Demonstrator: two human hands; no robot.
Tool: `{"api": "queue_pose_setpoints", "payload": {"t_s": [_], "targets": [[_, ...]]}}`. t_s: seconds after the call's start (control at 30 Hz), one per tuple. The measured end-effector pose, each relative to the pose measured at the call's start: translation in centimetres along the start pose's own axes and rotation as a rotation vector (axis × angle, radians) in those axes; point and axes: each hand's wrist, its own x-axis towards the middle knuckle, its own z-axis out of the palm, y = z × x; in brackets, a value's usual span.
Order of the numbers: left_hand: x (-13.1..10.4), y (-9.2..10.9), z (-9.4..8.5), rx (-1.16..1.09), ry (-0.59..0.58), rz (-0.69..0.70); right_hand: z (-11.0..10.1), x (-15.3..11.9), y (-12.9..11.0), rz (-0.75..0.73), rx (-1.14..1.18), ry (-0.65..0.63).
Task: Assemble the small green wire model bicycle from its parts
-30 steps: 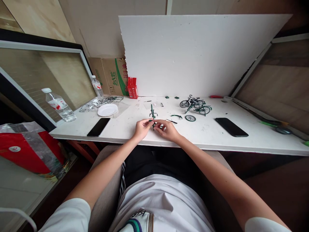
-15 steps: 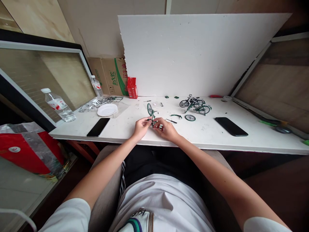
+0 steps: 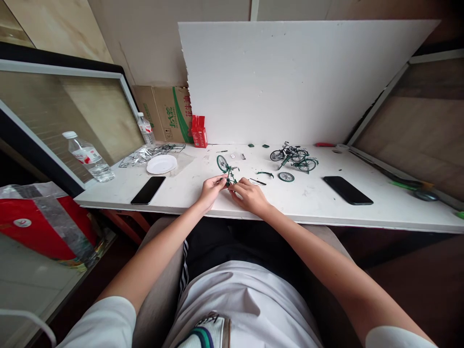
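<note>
Near the table's front edge, both hands close round a small green model bicycle, its one visible wheel pointing away from me. My left hand pinches the frame from the left side. From the right, the fingers of my right hand grip its lower end, which they partly hide. Just right of the hands lie a thin dark tool, a curved green part and a loose spoked wheel. Farther back, a black model bicycle stands beside another green one.
Phones lie to the left and right. A white plate sits before plastic part frames. Water bottles, a red box and a carton stand at the left; a white board leans behind.
The model bicycle has tilted, its wheel swinging a little left and showing more of its face. My right hand's fingers have shifted on the lower end.
</note>
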Motion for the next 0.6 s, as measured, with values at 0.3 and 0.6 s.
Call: {"api": "queue_pose_setpoints", "payload": {"t_s": [0.3,0.6], "targets": [[0.08,-0.26,-0.17,0.068,-0.006,0.031,-0.19,0.17,-0.18,0.048,0.118,-0.103],[-0.15,0.44,0.09,0.038,-0.019,-0.013,0.23,-0.05,0.38,0.161,0.262,0.017]]}}
